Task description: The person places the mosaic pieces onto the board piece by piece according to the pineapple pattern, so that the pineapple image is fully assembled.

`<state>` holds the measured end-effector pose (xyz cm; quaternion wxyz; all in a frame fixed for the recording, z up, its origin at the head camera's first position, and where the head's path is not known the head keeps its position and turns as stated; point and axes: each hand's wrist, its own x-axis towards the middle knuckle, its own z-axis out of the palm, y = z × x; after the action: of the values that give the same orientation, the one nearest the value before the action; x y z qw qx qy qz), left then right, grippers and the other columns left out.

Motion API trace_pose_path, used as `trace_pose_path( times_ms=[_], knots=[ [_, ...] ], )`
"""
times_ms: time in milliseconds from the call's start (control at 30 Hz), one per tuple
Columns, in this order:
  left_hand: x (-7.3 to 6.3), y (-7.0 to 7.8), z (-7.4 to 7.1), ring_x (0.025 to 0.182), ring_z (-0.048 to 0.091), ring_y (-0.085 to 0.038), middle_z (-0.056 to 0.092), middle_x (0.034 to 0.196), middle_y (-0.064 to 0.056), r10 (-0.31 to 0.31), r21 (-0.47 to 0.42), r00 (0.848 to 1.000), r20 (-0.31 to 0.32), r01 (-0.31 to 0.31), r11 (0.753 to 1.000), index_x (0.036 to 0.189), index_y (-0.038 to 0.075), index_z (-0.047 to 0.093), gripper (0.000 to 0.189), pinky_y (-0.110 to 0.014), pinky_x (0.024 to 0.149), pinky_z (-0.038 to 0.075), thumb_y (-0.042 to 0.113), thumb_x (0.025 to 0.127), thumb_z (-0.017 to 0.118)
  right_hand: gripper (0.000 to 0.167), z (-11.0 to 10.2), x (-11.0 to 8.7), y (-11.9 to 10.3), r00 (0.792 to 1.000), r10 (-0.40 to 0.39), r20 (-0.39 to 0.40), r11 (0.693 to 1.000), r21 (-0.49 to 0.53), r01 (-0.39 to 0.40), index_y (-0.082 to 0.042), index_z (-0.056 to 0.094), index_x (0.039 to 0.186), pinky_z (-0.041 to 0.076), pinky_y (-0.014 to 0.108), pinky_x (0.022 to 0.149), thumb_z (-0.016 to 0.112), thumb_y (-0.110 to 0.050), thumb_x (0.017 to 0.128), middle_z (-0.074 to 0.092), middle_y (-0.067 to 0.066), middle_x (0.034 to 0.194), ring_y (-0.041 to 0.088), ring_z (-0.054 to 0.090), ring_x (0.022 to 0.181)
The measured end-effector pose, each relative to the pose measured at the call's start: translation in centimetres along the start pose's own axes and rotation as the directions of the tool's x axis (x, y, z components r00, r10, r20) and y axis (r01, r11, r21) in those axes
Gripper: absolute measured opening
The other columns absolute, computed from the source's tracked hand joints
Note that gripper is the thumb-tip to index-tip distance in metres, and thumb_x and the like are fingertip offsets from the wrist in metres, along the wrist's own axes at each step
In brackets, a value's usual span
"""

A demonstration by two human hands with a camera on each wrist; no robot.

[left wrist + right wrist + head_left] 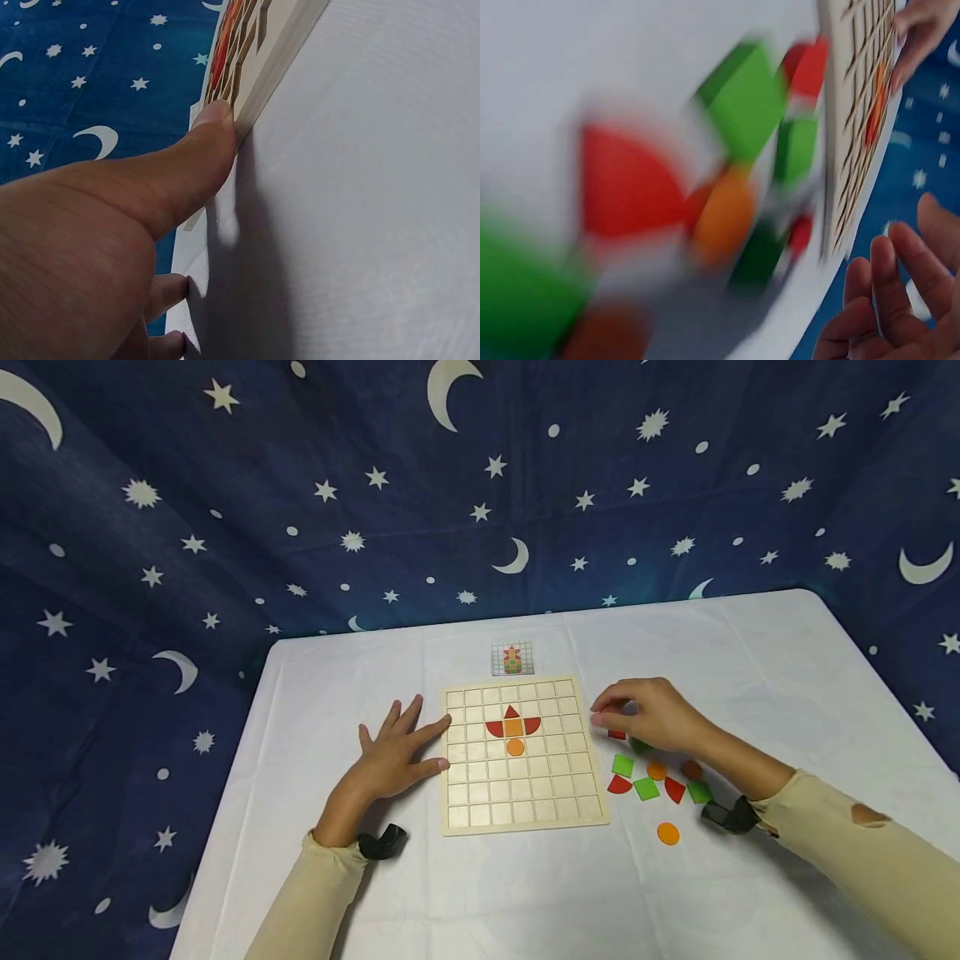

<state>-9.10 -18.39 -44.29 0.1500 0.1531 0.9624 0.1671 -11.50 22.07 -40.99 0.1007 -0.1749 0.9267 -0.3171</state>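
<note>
A pale wooden grid board [480, 793] lies on the table. On its upper middle are an orange square [513, 727], a red triangle [512, 712], two red quarter circles, one of them the right quarter circle [532, 726], and an orange circle [515, 747]. My left hand [390, 760] has its fingers spread, with thumb and a fingertip touching the board's left edge; the left wrist view shows the thumb [187, 169] against that edge. My right hand [652, 717] hovers right of the board above loose pieces, fingers loosely bent. Nothing shows between its fingers [919, 262] in the right wrist view.
Right of the board lie loose green squares [647, 789], red quarter circles [674, 790] and orange circles [668, 833]. Behind the board sits a small pattern card [513, 658]. White cloth covers the table [360, 660]; a dark starry curtain [420, 485] hangs behind.
</note>
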Motion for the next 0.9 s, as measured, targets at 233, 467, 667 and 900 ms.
trace_pose_path(
  times_ms=[233, 467, 667, 900],
  knots=[
    [0.1, 0.0, 0.0, 0.158, 0.004, -0.047, 0.013, 0.172, -0.014, 0.003, -0.006, 1.0, -0.001, -0.003, 1.0, 0.155, 0.036, 0.044, 0.072, -0.088, 0.106, 0.002, 0.058, 0.09, 0.069, 0.021, -4.7, -2.7, 4.4, 0.999, 0.044, -0.031, 0.985, -0.168, -0.049, -0.017, 0.08, 0.103, 0.051, 0.034, 0.076, 0.085, -0.028, 0.086, 0.074, -0.005, 0.095, 0.018, 0.061, 0.088],
    [0.0, 0.1, 0.0, 0.158, 0.004, -0.047, 0.013, 0.172, -0.015, -0.004, -0.017, 1.0, -0.003, 0.004, 1.0, 0.155, 0.036, 0.044, 0.072, -0.088, 0.106, 0.001, 0.058, 0.09, 0.069, 0.033, -6.1, -4.7, 8.3, 0.996, 0.089, 0.011, 0.965, -0.25, -0.084, -0.017, 0.08, 0.105, 0.048, 0.026, 0.07, 0.09, -0.03, 0.078, 0.068, -0.008, 0.087, 0.012, 0.057, 0.081],
    [-0.1, 0.2, -0.1, 0.158, 0.003, -0.047, 0.012, 0.172, -0.014, -0.009, -0.014, 1.0, 0.0, 0.009, 1.0, 0.154, 0.037, 0.045, 0.072, -0.087, 0.107, 0.001, 0.057, 0.09, 0.07, 0.039, -5.4, -5.3, 9.7, 0.997, 0.081, -0.021, 0.97, -0.23, -0.083, -0.016, 0.078, 0.106, 0.041, 0.023, 0.064, 0.092, -0.036, 0.075, 0.059, -0.008, 0.078, 0.012, 0.05, 0.075],
    [-0.1, 0.2, -0.1, 0.158, 0.004, -0.047, 0.013, 0.172, -0.014, -0.007, -0.013, 1.0, -0.001, 0.007, 1.0, 0.154, 0.036, 0.045, 0.072, -0.088, 0.107, 0.001, 0.056, 0.09, 0.071, 0.031, -4.6, -5.1, 9.8, 0.998, 0.051, -0.037, 0.975, -0.213, -0.058, -0.016, 0.077, 0.106, 0.045, 0.022, 0.067, 0.09, -0.022, 0.079, 0.062, -0.006, 0.084, 0.014, 0.051, 0.08]
  ],
)
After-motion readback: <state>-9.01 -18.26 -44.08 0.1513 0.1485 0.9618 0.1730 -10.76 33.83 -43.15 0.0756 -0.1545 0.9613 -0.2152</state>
